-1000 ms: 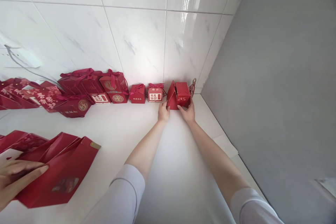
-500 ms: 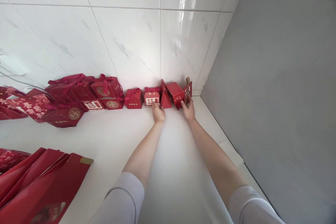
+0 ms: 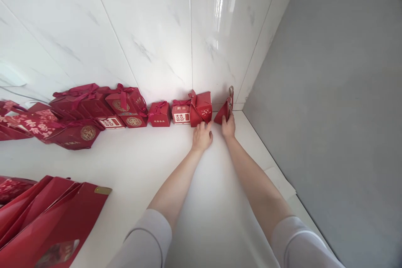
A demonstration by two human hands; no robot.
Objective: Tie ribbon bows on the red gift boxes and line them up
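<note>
My left hand [image 3: 202, 136] touches the lower front of a red gift box with white writing [image 3: 205, 109]. Its fingers are slightly apart and not wrapped round anything. This box leans close against a red triangular piece [image 3: 195, 117] on its left. My right hand [image 3: 228, 126] is closed on a red triangular gift box [image 3: 222, 113] with a gold-coloured loop on top, thumb on its near face; the far fingers are partly hidden. A small gap lies between this box and the one at my left hand. To the left stands a small box with a white label and ribbon [image 3: 181, 113].
More red ribboned boxes [image 3: 135, 109] line the tiled wall [image 3: 157, 42] leftward, some stacked. Large red gift bags [image 3: 59, 222] lie at the front left. A grey panel [image 3: 339, 113] bounds the white tabletop [image 3: 150, 155] on the right.
My left hand has moved right to the box with white writing, which now sits further left against its neighbour. My right hand has the triangular box slightly further right, apart from it.
</note>
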